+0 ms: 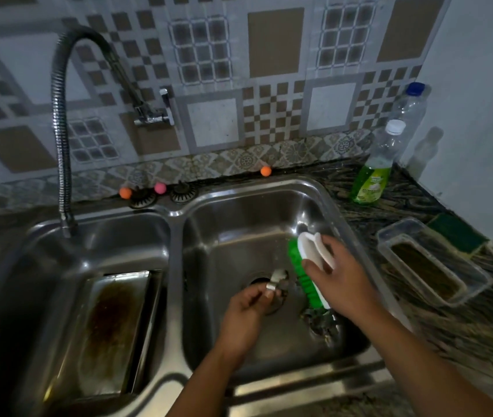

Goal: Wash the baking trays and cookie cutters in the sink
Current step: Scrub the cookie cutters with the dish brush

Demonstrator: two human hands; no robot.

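Over the drain of the right sink basin [239, 212], my left hand [246, 311] pinches a small metal cookie cutter [278, 279]. My right hand [341, 278] grips a white scrub brush with green bristles [302, 266], bristles facing the cutter and just right of it. More metal cutters [322, 323] lie on the basin floor below the brush. A stained rectangular baking tray [116, 332] leans in the left sink basin [104, 236], with what looks like another tray stacked behind it.
A flexible faucet hose [60, 139] hangs over the left basin. A green dish-soap bottle [374, 173] and a clear bottle [410, 109] stand at the back right. A plastic container [432, 266] and sponge [456, 233] sit on the counter right of the sink.
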